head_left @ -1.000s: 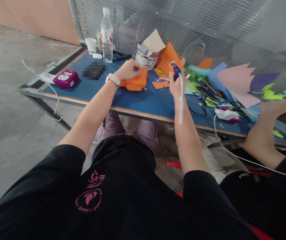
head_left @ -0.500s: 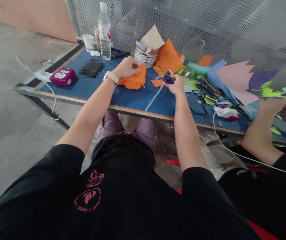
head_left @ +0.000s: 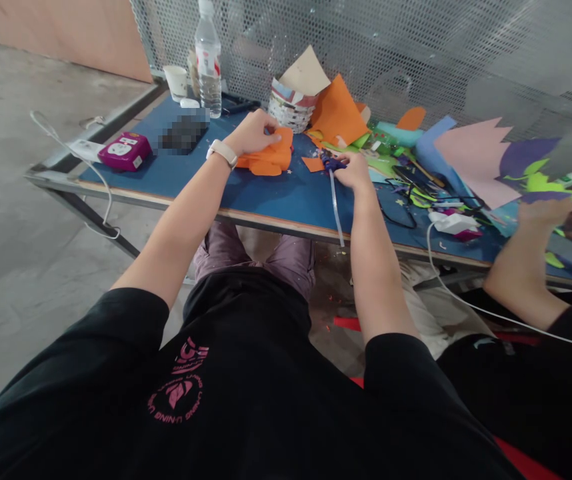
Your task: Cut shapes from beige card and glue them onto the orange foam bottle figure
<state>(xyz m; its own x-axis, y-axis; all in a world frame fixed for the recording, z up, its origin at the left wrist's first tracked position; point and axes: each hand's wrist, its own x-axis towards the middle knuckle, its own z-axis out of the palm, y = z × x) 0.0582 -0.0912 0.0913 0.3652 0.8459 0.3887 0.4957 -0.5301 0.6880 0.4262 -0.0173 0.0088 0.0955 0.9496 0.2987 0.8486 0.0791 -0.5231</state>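
Observation:
My left hand (head_left: 255, 133), with a pale watch on the wrist, pinches the upper edge of an orange paper cutout (head_left: 269, 160) that rests on the blue tabletop. In my right hand (head_left: 356, 170) is a small dark blue glue gun (head_left: 333, 163), its nozzle pointing away from me. A long translucent glue stick (head_left: 337, 210) sticks out of its back and reaches past the table's front edge. Just beyond the gun lies a small orange paper scrap (head_left: 313, 164). The gun and the cutout are apart.
A water bottle (head_left: 209, 63), paper cup (head_left: 176, 81) and purple power socket (head_left: 125, 152) stand at left. Behind my hands is a patterned container (head_left: 291, 110) beside orange sheets (head_left: 339, 113). Paper scraps and cables clutter the right, where another person's hand (head_left: 546, 210) works.
The glue gun has turned in my right hand: its glue stick swung from pointing lower left to pointing almost straight toward me. My left hand and the orange cutout stay in place.

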